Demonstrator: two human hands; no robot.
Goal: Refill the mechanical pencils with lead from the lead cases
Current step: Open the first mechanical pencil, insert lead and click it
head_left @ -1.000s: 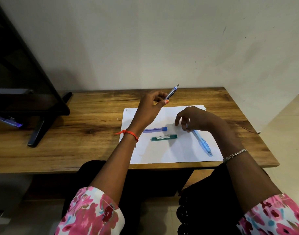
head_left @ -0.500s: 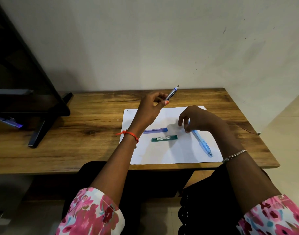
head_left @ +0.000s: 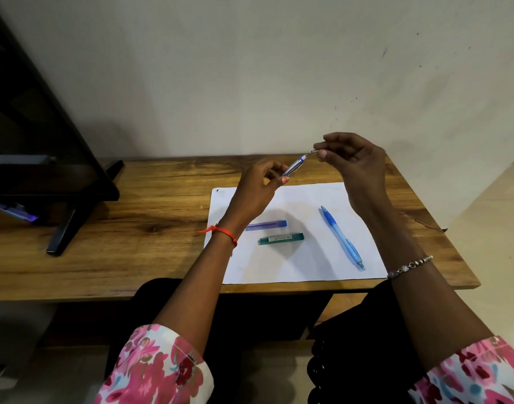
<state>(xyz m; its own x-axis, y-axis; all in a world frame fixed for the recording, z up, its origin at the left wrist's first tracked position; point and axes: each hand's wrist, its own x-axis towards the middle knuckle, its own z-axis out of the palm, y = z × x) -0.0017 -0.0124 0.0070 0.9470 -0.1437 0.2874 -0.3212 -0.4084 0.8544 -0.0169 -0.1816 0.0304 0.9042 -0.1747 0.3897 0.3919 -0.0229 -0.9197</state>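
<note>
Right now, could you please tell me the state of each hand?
Left hand: closed around the mechanical pencil.
Right hand: pinching what looks like a small cap, just off the pencil's end.

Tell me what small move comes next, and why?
Probably lay the small grey cap, pinched by the right hand just off the silver-blue mechanical pencil in the left hand, on the white paper sheet, freeing that hand for the purple lead case.

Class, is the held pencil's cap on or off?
Off: the right hand pinches the cap just clear of the pencil, which the left hand holds.
</note>
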